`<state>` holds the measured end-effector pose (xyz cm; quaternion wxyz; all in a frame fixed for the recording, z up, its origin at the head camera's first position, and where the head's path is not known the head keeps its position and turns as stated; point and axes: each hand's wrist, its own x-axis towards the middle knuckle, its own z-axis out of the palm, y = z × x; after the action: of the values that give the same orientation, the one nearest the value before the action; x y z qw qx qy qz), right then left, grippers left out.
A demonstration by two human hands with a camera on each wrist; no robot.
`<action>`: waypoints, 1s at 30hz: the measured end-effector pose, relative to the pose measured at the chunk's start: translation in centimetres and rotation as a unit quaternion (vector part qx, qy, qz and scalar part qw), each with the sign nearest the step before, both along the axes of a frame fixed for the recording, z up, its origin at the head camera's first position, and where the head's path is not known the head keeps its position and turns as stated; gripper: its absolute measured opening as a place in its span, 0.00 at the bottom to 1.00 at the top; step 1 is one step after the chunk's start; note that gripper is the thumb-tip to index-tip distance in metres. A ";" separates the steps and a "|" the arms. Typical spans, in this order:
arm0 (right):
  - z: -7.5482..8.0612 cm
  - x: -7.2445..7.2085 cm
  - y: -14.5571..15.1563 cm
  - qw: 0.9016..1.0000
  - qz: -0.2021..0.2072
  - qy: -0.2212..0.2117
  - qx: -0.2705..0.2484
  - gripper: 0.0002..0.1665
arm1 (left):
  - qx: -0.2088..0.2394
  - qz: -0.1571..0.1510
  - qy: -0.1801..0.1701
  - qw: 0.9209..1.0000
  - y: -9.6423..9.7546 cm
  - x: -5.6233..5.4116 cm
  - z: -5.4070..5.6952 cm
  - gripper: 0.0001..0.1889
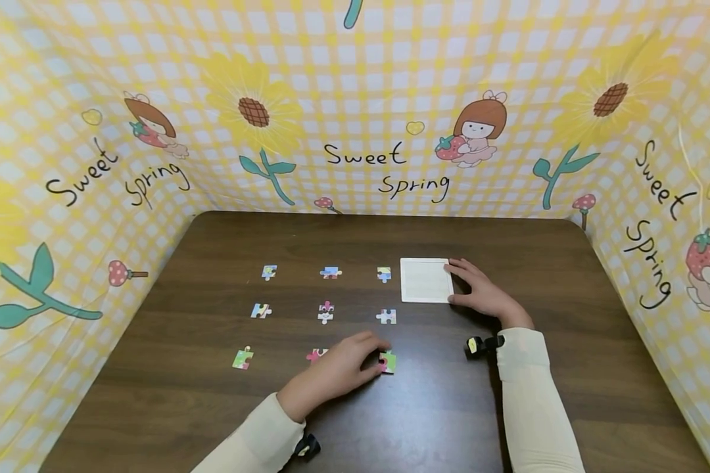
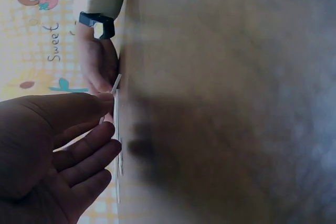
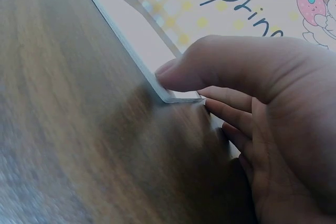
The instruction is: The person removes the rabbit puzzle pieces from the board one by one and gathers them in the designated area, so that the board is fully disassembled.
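Observation:
My left hand [image 1: 346, 366] pinches a green and pink jigsaw piece [image 1: 388, 362] between thumb and fingers at the near right of the laid-out pieces. In the left wrist view that piece [image 2: 117, 81] shows edge-on and tilted at the thumb tip. My right hand [image 1: 486, 293] holds the right side of a white square puzzle tray [image 1: 426, 261], which lies flat on the table. The right wrist view has the thumb [image 3: 184, 72] on the tray's near corner and the other fingers [image 3: 228, 109] along its side. A pink piece [image 1: 316, 355] is partly hidden behind my left hand.
Several other jigsaw pieces lie apart in rows on the brown wooden table [image 1: 183, 407], among them a pink and white one [image 1: 326, 313] and a green one [image 1: 243, 358]. A yellow checked cloth [image 1: 355, 85] walls the table at the back and sides.

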<state>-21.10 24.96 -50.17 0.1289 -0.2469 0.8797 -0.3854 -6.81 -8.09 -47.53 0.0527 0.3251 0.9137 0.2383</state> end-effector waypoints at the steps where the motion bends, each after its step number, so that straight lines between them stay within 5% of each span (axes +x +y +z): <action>1: -0.1 0.0 0.0 1.000 0.000 0.000 0.000 0.44 | -0.003 -0.001 0.002 1.000 0.0 0.0 -0.1 0.17; 13: -0.1 0.0 0.1 1.000 -0.002 -0.006 0.000 0.44 | -0.055 0.016 -0.015 0.998 0.6 -0.1 -0.1 0.18; 30: -0.2 -0.2 0.2 1.000 -0.002 0.005 0.000 0.44 | -0.100 0.024 0.009 0.995 1.3 -0.1 0.1 0.17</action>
<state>-21.29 25.15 -50.40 0.1243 -0.2474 0.8807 -0.3844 -6.88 -6.83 -47.47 0.0709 0.2980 0.9410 0.1439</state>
